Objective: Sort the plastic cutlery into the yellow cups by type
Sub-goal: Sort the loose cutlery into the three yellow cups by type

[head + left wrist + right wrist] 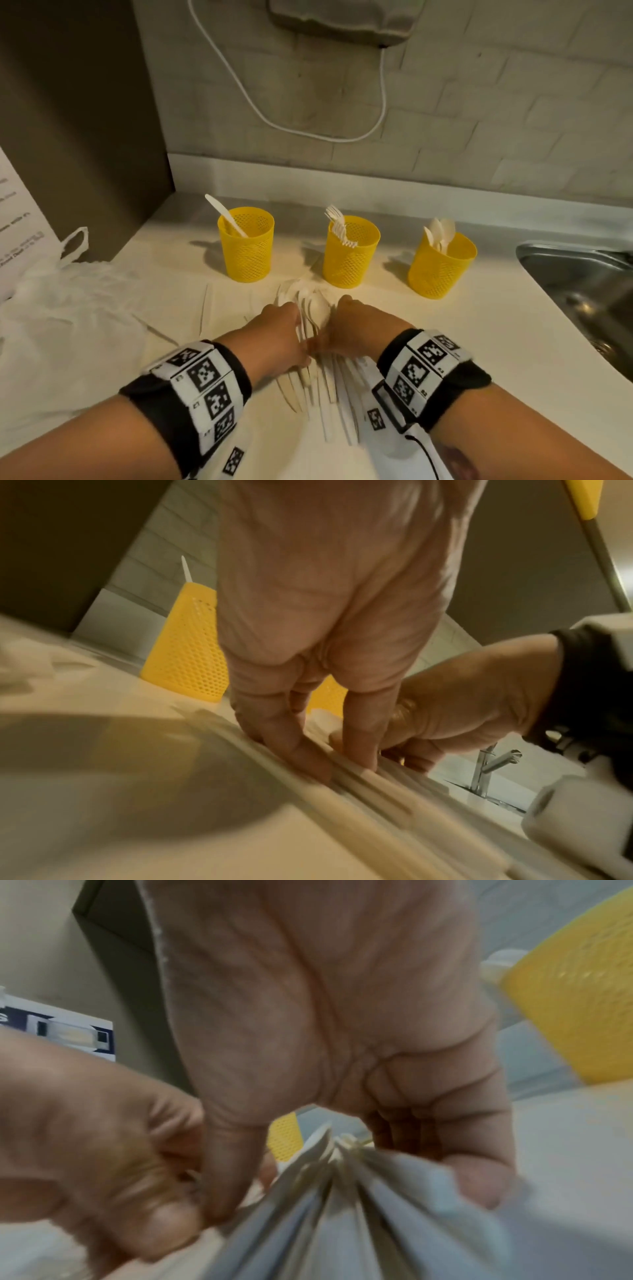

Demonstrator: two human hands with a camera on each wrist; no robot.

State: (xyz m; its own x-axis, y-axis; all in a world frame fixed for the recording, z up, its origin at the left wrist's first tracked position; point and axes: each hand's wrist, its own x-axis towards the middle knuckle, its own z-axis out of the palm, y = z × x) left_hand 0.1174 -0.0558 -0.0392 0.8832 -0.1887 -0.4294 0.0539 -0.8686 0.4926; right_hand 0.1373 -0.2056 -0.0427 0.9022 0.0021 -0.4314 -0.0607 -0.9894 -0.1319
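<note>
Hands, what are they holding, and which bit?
Both hands, left hand and right hand, gather the cutlery pile on the counter, gripping it around the handles, with spoon bowls sticking out in front.

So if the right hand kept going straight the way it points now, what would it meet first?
Probably the middle yellow mesh cup holding forks: the right hand, gripping the pile of white plastic cutlery, points toward the back wall, roughly at that cup. Depth is unclear.

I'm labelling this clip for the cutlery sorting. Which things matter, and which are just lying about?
In the job:
left cup, knife
middle cup, forks
right cup, spoons
cutlery pile
left hand
right hand

Lying about:
plastic bag
sink
cable
</note>
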